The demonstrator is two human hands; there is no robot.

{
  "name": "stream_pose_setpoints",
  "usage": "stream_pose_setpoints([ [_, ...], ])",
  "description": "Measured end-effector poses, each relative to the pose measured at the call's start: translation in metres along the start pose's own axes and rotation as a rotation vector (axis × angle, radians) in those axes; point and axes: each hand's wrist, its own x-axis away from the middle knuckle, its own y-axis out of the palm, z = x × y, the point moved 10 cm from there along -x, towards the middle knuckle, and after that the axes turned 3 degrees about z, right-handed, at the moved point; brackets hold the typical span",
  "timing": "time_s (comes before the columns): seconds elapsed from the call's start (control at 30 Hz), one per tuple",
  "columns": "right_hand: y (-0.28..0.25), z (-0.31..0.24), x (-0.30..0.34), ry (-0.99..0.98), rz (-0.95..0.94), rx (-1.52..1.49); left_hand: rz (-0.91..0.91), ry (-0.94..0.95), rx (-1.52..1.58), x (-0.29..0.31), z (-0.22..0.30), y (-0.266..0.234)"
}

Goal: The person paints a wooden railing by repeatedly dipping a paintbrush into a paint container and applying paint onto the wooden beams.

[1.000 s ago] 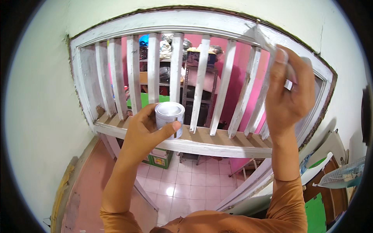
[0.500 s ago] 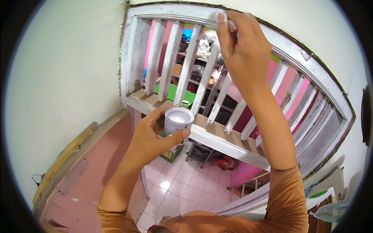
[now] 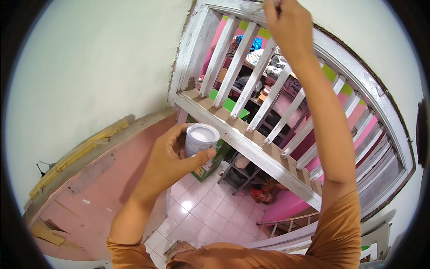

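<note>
A small open can of white paint is gripped by my left hand, thumb across its front and fingers around its far side. The can stands nearly upright with its mouth facing up. At the top of the view, my right hand is closed on a paintbrush. Its pale bristles rest against the top rail of a white wooden slatted frame, near the upper left corner. The brush handle is mostly hidden by my fingers.
Below the slats runs a white lower rail. A pink ledge with yellow strips lies at left. Through the slats appear shelves with bags and boxes. Far below are a tiled floor and a green box.
The view has shifted, so the frame sits further right in it. My right hand has moved the brush leftward along the top rail. My left hand still holds the paint can.
</note>
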Motion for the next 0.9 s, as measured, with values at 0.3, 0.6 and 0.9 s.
stream_pose_setpoints([
  [0.3, -0.004, -0.022, -0.024, 0.147, -0.235, 0.080, 0.049, -0.002, -0.016, 0.015, -0.007, -0.020],
  [0.6, 0.002, -0.042, -0.030, -0.098, -0.201, 0.307, 0.099, 0.017, -0.111, 0.035, -0.005, -0.043],
  [0.9, 0.023, -0.008, -0.037, -0.160, -0.258, 0.374, 0.111, 0.048, -0.231, 0.046, -0.014, -0.053],
])
